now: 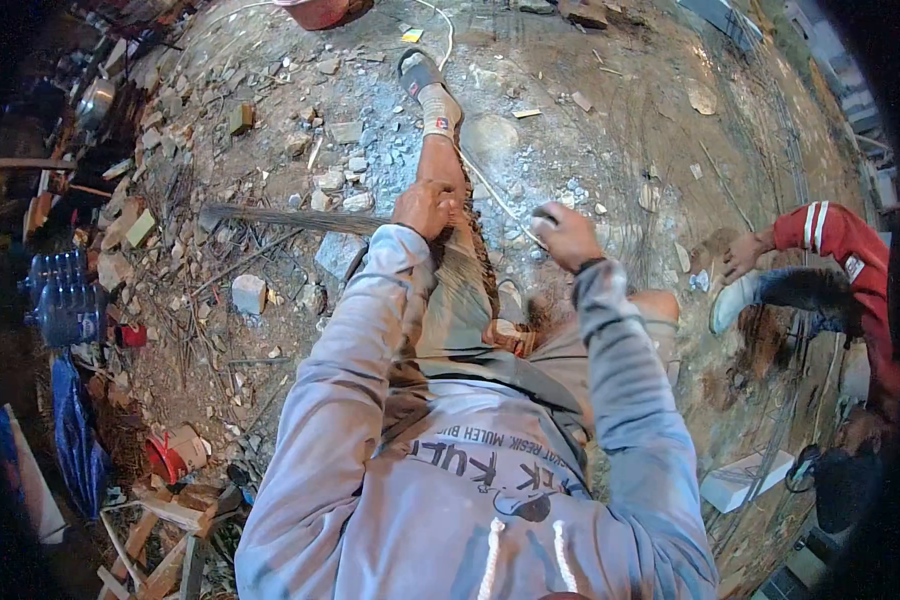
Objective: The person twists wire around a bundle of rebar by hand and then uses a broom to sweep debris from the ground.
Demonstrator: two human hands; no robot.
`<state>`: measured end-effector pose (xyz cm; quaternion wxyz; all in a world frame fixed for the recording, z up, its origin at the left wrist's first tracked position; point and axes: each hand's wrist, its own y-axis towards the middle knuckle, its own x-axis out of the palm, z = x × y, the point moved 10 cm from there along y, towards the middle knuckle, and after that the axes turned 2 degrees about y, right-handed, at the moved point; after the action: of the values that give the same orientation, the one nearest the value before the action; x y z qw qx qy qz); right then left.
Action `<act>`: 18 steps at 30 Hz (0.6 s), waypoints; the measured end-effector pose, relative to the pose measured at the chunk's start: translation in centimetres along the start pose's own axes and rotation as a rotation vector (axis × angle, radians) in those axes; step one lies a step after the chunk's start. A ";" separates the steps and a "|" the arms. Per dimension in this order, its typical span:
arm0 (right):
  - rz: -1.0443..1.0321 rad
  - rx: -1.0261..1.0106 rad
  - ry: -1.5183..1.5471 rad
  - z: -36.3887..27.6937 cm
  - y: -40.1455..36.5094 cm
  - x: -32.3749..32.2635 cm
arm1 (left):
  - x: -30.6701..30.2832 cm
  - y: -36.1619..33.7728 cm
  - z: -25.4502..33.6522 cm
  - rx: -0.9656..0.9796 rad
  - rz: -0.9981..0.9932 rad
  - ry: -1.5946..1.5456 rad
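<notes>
My left hand [428, 208] is closed above my outstretched leg, fingers curled together; what they grip, if anything, is too small to tell. A bundle of thin dark wires [300, 219] lies across the rubble to its left, its near end reaching toward my left wrist. My right hand [570, 238] is curled to the right of my leg, beside a white cable [490, 190]. A small dark shape [547, 212] shows at its fingertips, but I cannot make out what it is. My leg ends in a sock and dark sandal [420, 75].
A person in a red sleeve [860, 260] reaches a hand [745, 255] toward the ground at right. Broken stones [250, 294] litter the ground. Blue water bottles [65, 300], a red-and-white bucket [177, 453] and scrap wood [170, 510] are at left. A white block [745, 480] lies lower right.
</notes>
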<state>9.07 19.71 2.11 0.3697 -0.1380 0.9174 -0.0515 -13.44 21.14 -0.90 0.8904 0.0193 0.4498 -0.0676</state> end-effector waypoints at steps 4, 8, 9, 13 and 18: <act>-0.084 0.026 -0.117 -0.7 4.0 4.2 | 0.8 1.7 -1.0 -0.073 -0.054 0.022; -0.165 -0.032 -0.248 -1.7 7.0 6.4 | 2.3 2.6 -1.5 -0.081 -0.111 0.016; -0.172 -0.015 -0.256 -1.7 7.5 6.9 | 2.4 2.4 -1.7 -0.125 -0.133 0.024; -0.242 -0.117 -0.343 -2.8 9.4 9.6 | 3.3 3.0 -2.8 -0.107 -0.128 0.052; -0.279 -0.238 -0.473 -3.6 10.8 12.4 | 3.6 3.1 -2.5 -0.059 -0.150 0.068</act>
<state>-4.23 26.38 -5.65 0.5435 -0.3133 0.7777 0.0399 -12.90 24.10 -5.36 0.8672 -0.0388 0.4816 -0.1203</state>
